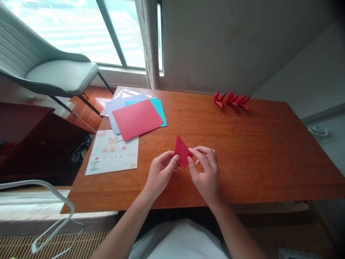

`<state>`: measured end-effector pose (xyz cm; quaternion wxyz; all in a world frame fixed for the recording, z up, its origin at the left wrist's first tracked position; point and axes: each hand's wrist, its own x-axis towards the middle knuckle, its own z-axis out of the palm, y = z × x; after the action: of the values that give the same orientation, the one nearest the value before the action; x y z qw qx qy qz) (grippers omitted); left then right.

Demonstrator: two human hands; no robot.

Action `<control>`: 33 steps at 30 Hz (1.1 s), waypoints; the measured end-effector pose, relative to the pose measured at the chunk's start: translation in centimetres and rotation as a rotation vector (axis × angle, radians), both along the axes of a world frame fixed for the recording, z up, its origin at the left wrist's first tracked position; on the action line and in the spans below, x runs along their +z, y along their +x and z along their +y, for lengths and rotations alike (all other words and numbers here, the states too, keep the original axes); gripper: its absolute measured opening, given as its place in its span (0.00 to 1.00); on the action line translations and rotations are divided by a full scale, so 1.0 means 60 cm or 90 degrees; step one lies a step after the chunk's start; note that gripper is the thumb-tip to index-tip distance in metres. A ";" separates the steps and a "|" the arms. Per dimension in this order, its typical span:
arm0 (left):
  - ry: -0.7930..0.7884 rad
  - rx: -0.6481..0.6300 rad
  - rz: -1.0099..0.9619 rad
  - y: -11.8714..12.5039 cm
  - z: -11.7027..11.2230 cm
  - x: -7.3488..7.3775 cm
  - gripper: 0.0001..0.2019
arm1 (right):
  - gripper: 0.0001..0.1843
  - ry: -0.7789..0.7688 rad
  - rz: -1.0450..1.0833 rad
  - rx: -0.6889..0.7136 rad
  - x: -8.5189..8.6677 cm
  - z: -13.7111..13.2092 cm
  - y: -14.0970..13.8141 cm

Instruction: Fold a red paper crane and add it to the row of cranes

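Note:
A small piece of folded red paper (182,150), kite-shaped with its long point away from me, is held up over the near part of the wooden table. My left hand (163,168) pinches its left edge, thumb on top and fingers curled behind. My right hand (205,165) is closed at the right corner, thumb and index fingertip pressed on the paper there. The underside of the paper is hidden from me.
Red, teal and lilac paper sheets (138,120) lie stacked at the left. Below them is a sheet printed with bears (113,154). Several folded red paper cranes (232,99) stand along the table's (258,151) back edge. A grey chair (61,75) stands by the window.

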<state>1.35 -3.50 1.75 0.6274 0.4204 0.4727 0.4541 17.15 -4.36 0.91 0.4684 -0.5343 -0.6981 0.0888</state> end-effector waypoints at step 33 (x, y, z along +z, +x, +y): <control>0.005 -0.001 0.021 0.004 -0.001 0.001 0.13 | 0.08 -0.155 0.129 -0.001 0.006 -0.002 -0.004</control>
<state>1.56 -3.53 1.80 0.6181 0.4307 0.4807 0.4487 16.93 -4.50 1.29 0.4681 -0.5757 -0.6312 0.2259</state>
